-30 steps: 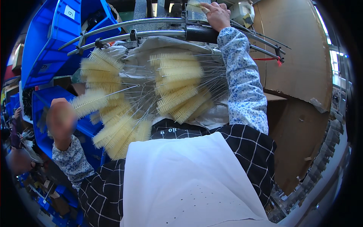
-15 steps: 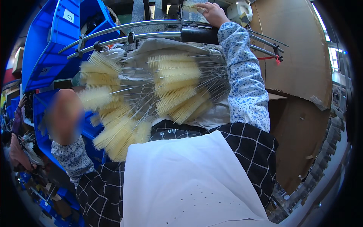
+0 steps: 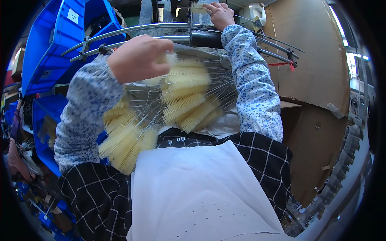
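Up at the machine, my right hand [image 3: 222, 16] is closed on a pale yellow bristle brush [image 3: 198, 8], its thin wire stem running off to the right. My left hand [image 3: 138, 58] reaches across the left part of the cloth, fingers curled round the bristles of another brush [image 3: 172, 59], which is partly hidden and blurred. Just below and to the right, a fanned pile of bristle brushes [image 3: 185, 92] has its wire stems pointing right. Nearer my lap on the left lies a second fanned pile [image 3: 128, 142], its upper part covered by my left arm.
Two curved metal rails [image 3: 140, 28] cross in front of me, with a black sleeve [image 3: 207, 39] on one. Blue bins [image 3: 50, 52] stand at left. A cardboard sheet [image 3: 309, 52] and a white plastic container [image 3: 257, 14] are at right. Greyish cloth [image 3: 227, 120] lies under the brushes.
My left hand has swung from the blue bin at left, up and right to the brushes, and closed on one. The right hand has shifted slightly left with its brush.
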The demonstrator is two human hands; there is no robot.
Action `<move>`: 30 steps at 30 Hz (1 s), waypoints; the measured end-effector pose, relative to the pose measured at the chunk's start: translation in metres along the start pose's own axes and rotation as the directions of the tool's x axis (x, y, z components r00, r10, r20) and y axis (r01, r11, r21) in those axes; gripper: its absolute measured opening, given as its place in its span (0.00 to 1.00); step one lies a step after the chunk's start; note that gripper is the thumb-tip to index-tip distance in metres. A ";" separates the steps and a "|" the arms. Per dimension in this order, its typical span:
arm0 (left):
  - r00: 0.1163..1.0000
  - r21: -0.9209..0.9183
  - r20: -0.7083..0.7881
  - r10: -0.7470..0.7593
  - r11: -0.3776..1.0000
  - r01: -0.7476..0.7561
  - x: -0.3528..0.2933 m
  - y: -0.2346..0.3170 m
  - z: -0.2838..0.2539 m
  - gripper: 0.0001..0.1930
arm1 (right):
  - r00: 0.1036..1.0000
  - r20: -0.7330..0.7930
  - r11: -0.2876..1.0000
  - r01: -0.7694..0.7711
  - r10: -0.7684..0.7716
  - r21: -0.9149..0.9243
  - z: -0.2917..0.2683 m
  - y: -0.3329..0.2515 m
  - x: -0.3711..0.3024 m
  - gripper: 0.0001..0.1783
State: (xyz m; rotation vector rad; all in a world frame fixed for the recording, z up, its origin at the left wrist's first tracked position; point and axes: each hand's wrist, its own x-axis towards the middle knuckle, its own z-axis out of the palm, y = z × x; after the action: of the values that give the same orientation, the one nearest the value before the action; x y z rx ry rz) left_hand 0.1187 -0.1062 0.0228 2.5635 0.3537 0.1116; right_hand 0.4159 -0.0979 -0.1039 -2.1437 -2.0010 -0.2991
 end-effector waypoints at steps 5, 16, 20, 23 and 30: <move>0.963 -0.237 -0.147 -0.227 0.953 0.188 -0.073 -0.007 -0.033 0.11 | 0.958 -0.245 0.954 -0.204 0.148 -0.220 -0.033 -0.001 -0.030 0.24; 0.667 -0.465 -0.511 -0.542 0.827 0.316 -0.203 -0.005 -0.064 0.13 | 0.932 -0.178 0.946 -0.294 0.315 0.139 0.002 0.011 -0.037 0.17; 0.643 -0.491 -0.524 -0.559 0.815 0.308 -0.224 0.001 -0.065 0.16 | 0.936 -0.180 0.950 -0.284 0.304 0.128 0.003 -0.012 -0.027 0.15; 0.572 -0.538 -0.542 -0.615 0.777 0.327 -0.232 0.003 -0.066 0.16 | 0.930 -0.158 0.942 -0.319 0.333 0.108 0.000 -0.044 -0.017 0.14; 0.659 -0.483 -0.537 -0.528 0.832 0.273 -0.213 -0.002 -0.069 0.15 | 0.937 -0.023 0.930 -0.344 0.349 0.128 -0.005 -0.098 0.004 0.16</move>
State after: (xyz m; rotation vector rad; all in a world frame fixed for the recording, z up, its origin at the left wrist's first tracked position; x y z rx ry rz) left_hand -0.0970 -0.1273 0.0786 1.9286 1.0661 0.8431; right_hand 0.3178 -0.0890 -0.0976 -2.3320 -1.5319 -0.1631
